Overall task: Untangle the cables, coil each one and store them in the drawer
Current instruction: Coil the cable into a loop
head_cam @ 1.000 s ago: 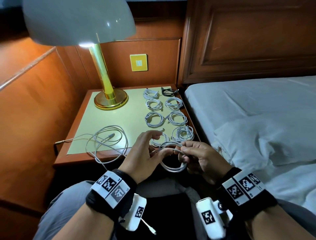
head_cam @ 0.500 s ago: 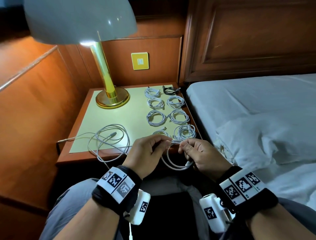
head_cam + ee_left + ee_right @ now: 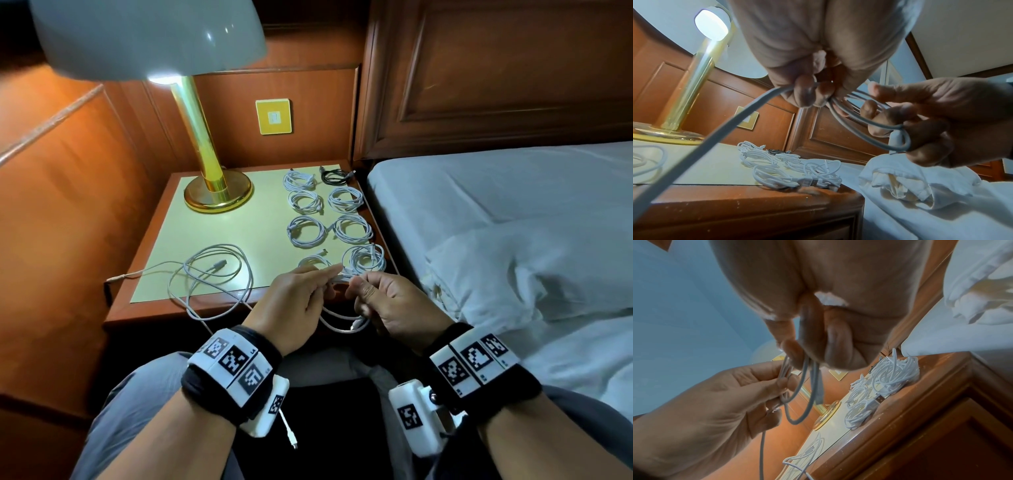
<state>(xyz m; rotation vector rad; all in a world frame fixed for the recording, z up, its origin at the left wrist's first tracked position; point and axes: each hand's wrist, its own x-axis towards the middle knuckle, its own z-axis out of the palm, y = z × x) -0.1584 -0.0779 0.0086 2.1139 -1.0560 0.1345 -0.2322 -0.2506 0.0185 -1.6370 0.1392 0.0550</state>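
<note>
A white cable hangs in a few loops between my hands, just in front of the nightstand. My left hand pinches a strand of it; from there the cable runs down and left. My right hand grips the gathered loops with curled fingers, and a plug end sits among them. A loose white cable sprawls on the nightstand's front left. Several coiled white cables and one coiled black cable lie in two columns on its right side.
A brass lamp with a pale shade stands at the nightstand's back left. The bed and a white pillow are close on the right. Wood panelling closes the left and back. My knees are below the hands.
My left hand's raised fingers have come down and closed on the cable next to the right hand. The loops now hang lower, beneath both hands.
</note>
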